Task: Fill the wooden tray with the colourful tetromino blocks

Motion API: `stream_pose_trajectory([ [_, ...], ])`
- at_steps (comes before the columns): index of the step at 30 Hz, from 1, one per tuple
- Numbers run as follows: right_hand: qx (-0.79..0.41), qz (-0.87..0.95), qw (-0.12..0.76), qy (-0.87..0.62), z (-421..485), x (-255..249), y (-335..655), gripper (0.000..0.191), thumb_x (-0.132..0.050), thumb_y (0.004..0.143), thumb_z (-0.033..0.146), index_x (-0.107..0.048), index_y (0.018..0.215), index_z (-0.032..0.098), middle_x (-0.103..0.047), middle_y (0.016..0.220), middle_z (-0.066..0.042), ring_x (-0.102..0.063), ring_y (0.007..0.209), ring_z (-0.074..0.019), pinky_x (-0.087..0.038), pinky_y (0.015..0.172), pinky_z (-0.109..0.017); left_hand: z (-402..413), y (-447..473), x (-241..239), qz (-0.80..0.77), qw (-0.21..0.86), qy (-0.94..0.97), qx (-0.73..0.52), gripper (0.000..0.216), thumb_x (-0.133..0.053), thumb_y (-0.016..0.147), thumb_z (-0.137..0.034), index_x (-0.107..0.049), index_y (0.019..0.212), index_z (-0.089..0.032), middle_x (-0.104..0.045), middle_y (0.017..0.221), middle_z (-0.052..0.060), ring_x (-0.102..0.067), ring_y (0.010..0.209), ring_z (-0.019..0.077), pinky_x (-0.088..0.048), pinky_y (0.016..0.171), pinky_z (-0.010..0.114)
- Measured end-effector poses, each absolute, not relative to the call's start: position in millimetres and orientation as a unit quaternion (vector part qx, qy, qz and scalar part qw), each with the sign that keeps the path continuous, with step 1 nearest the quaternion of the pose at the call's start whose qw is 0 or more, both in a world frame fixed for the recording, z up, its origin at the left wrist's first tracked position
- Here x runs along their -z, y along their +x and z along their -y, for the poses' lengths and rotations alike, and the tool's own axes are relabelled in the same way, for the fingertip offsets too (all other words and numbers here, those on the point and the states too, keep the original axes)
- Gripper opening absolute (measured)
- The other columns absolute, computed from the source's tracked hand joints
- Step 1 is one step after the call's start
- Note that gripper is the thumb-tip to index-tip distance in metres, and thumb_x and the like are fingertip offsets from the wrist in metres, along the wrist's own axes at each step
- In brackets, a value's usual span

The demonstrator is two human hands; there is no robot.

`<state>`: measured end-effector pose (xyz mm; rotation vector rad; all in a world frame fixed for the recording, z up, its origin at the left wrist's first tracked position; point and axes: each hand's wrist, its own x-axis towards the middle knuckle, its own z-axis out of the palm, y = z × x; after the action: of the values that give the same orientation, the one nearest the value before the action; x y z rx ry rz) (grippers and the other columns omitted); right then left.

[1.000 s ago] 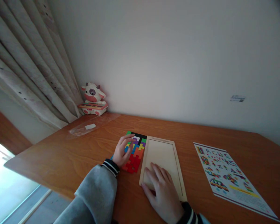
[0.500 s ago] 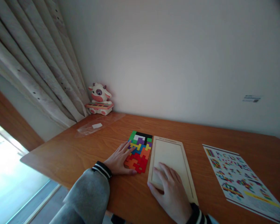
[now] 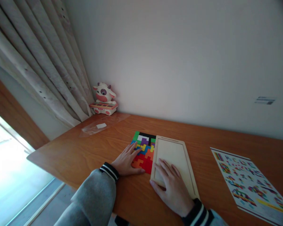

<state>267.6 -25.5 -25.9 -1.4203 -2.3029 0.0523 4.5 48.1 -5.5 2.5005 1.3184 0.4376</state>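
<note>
Brown table (image 3: 91,152) on my feed. Puzzle pieces (image 3: 147,164) lie left of the wooden tray (image 3: 173,153); gap from half a second ago has closed, so they touch or overlap, can't tell which. Left hand (image 3: 125,162): fingers spread wide over pieces. Right hand (image 3: 173,190): fingers spread on tray.

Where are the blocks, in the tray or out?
Out: the blocks lie on the table, just left of the tray, partly under the left hand.
</note>
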Motion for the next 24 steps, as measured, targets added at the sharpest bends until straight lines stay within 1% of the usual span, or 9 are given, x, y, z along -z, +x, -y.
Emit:
stream_pose_trajectory([
  [3, -0.037, 0.835, 0.204, -0.509, 16.5, 22.7, 273.7, 0.052, -0.051, 0.092, 0.053, -0.056, 0.136, 0.025, -0.052, 0.147, -0.009, -0.044, 0.137, -0.0298, -0.032, 0.113, -0.053, -49.0, 9.2, 3.5, -0.460, 0.132, 0.868, -0.135, 0.103, -0.060, 0.070, -0.081, -0.038, 0.150, -0.019, -0.021, 0.160, 0.020, -0.021, 0.147, 0.0423, -0.024, 0.118, 0.059],
  [7, -0.049, 0.839, 0.189, -0.509, 8.4, 21.8, 277.1, 0.055, -0.051, 0.092, 0.057, -0.057, 0.136, 0.025, -0.050, 0.148, -0.009, -0.044, 0.138, -0.0299, -0.030, 0.114, -0.053, -52.7, 9.9, 5.0, -0.459, 0.124, 0.870, -0.133, 0.103, -0.060, 0.069, -0.082, -0.039, 0.149, -0.020, -0.022, 0.160, 0.018, -0.024, 0.146, 0.0414, -0.026, 0.118, 0.058],
  [11, -0.031, 0.834, 0.204, -0.512, 9.5, 24.7, 280.2, 0.054, -0.050, 0.092, 0.057, -0.058, 0.135, 0.026, -0.053, 0.146, -0.010, -0.045, 0.136, -0.0303, -0.032, 0.113, -0.054, -54.2, 7.6, 7.1, -0.452, 0.095, 0.874, -0.151, 0.099, -0.062, 0.069, -0.080, -0.042, 0.146, -0.020, -0.027, 0.158, 0.018, -0.027, 0.145, 0.0413, -0.026, 0.118, 0.059],
  [13, -0.016, 0.830, 0.218, -0.513, 9.4, 25.1, 285.4, 0.051, -0.051, 0.092, 0.057, -0.061, 0.131, 0.026, -0.056, 0.142, -0.010, -0.049, 0.133, -0.0305, -0.035, 0.111, -0.053, -53.2, 10.4, 5.5, -0.438, 0.069, 0.879, -0.175, 0.090, -0.063, 0.072, -0.076, -0.047, 0.142, -0.020, -0.033, 0.156, 0.018, -0.030, 0.143, 0.0404, -0.025, 0.118, 0.060],
  [14, -0.011, 0.830, 0.223, -0.511, 8.2, 24.4, 289.2, 0.050, -0.052, 0.091, 0.057, -0.063, 0.128, 0.026, -0.058, 0.140, -0.010, -0.051, 0.131, -0.0305, -0.037, 0.110, -0.053, -52.5, 13.8, 4.0, -0.429, 0.055, 0.882, -0.188, 0.082, -0.063, 0.076, -0.071, -0.050, 0.139, -0.021, -0.035, 0.154, 0.017, -0.032, 0.143, 0.0388, -0.026, 0.118, 0.059],
  [17, -0.014, 0.839, 0.226, -0.495, -0.9, 19.1, 303.7, 0.045, -0.053, 0.092, 0.054, -0.066, 0.123, 0.024, -0.063, 0.135, -0.010, -0.058, 0.123, -0.0294, -0.043, 0.106, -0.050, -52.4, 32.7, -1.4, -0.416, 0.024, 0.880, -0.226, 0.051, -0.057, 0.090, -0.052, -0.055, 0.132, -0.023, -0.041, 0.152, 0.012, -0.038, 0.140, 0.0317, -0.031, 0.117, 0.053],
  [18, -0.020, 0.844, 0.222, -0.489, -5.7, 16.4, 309.1, 0.043, -0.052, 0.093, 0.051, -0.066, 0.123, 0.023, -0.064, 0.132, -0.011, -0.060, 0.120, -0.0287, -0.045, 0.105, -0.049, -53.6, 40.8, -2.6, -0.417, 0.017, 0.877, -0.239, 0.045, -0.055, 0.093, -0.047, -0.055, 0.132, -0.024, -0.042, 0.151, 0.011, -0.040, 0.139, 0.0303, -0.033, 0.116, 0.051],
  [22, -0.053, 0.860, 0.202, -0.464, -28.6, 8.1, 330.5, 0.037, -0.050, 0.096, 0.044, -0.068, 0.119, 0.021, -0.070, 0.121, -0.010, -0.065, 0.111, -0.0252, -0.050, 0.100, -0.045, -65.6, 70.2, -2.1, -0.449, 0.001, 0.854, -0.262, 0.044, -0.049, 0.096, -0.043, -0.052, 0.136, -0.024, -0.041, 0.152, 0.012, -0.040, 0.138, 0.0309, -0.037, 0.113, 0.052],
  [24, -0.046, 0.859, 0.204, -0.468, -38.5, 9.4, 339.8, 0.041, -0.050, 0.096, 0.045, -0.064, 0.126, 0.022, -0.066, 0.129, -0.010, -0.060, 0.121, -0.0258, -0.046, 0.106, -0.046, -73.7, 78.2, 1.4, -0.466, -0.007, 0.850, -0.244, 0.045, -0.046, 0.098, -0.043, -0.050, 0.138, -0.024, -0.037, 0.155, 0.012, -0.037, 0.141, 0.0320, -0.034, 0.115, 0.054],
])
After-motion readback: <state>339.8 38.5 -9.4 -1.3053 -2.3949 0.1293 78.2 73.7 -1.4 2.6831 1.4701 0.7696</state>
